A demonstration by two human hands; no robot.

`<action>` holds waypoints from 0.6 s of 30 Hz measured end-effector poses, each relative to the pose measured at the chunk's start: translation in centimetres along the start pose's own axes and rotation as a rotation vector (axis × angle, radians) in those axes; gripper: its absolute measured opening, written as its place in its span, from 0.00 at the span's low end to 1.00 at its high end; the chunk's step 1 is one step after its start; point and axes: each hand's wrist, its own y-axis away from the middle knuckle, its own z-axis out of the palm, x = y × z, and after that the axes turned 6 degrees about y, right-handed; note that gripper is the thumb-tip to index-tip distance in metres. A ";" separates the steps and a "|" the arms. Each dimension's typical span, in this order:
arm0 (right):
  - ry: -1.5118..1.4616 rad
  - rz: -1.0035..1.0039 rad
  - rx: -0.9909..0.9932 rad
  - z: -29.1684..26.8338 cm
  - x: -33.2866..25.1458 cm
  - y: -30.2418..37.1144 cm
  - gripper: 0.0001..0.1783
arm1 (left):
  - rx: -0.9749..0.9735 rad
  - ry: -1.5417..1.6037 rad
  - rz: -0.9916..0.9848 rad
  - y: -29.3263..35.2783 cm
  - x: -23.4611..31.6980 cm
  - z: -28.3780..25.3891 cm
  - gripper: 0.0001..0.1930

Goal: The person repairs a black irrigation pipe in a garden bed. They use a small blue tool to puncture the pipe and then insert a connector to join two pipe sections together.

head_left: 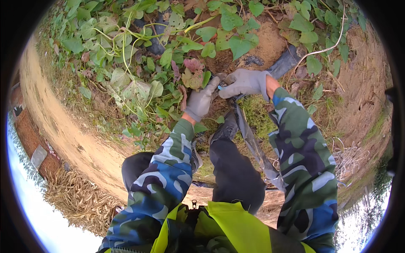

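Observation:
Both hands wear grey gloves and meet low over the soil, at the edge of leafy vines. My left hand (201, 100) has its fingers drawn together, the tips against those of my right hand (244, 83). My right hand is bent closed. A small light-blue spot (220, 87) shows between the fingertips; what they pinch is mostly hidden. Just beneath my right hand, a strip of dark plastic film (252, 141) starts and runs down past my leg. More black film (284, 63) lies behind my right wrist. Green vines (139, 84) crowd beside my left hand.
My dark-trousered leg (236, 173) and shoe (225, 126) are close below my hands. A tangle of pale, thin strands (348, 158) lies at the right. A long bare stem (327, 49) arches over the soil there. Dry stalks (78, 198) are heaped at the lower left.

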 end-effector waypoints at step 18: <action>0.294 0.000 0.579 4.5 -1.4 1.3 0.28 | -0.344 0.307 0.232 -2.9 -0.1 3.8 0.38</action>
